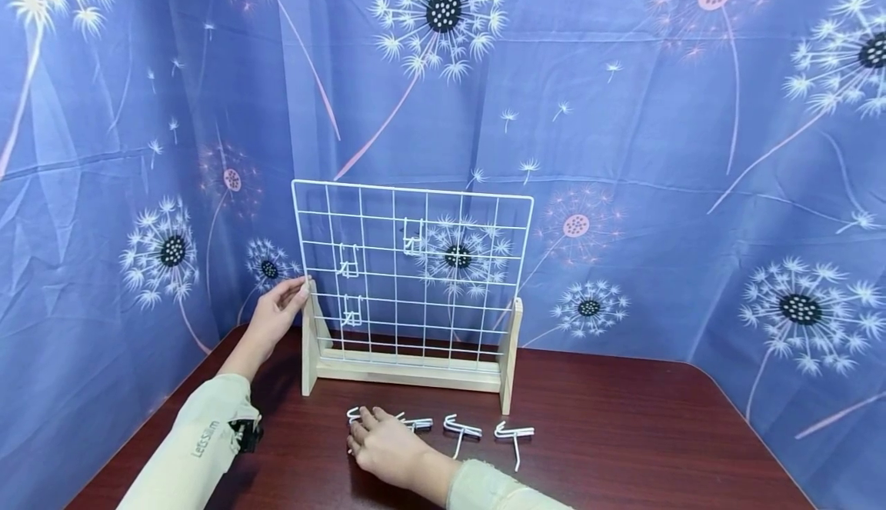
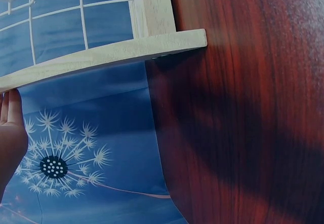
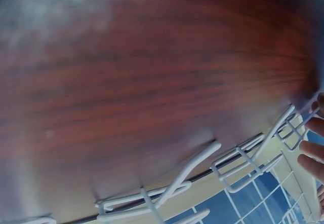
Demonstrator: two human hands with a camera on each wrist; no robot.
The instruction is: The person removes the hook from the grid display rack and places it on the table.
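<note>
Toward the back edge of the table [image 1: 623, 418], dark red with streaky grain, stands a white wire grid [image 1: 426, 277] in a pale wooden stand [image 1: 408, 373]. With straight fingers, my left hand [image 1: 277, 311] touches the top of the stand's left post; the left wrist view cuts most of it off. Three bent-wire hooks [image 1: 351, 318] hang on the grid.

Four loose hooks [image 1: 514, 432] lie in a row before the stand, toward the table's front edge, which is cut off. My right hand [image 1: 388, 447] covers much of the leftmost one, fingers bent and slightly spread; whether they grip it I cannot tell. The next is partly hidden too. Behind hangs a creased blue curtain [image 1: 588, 110].
</note>
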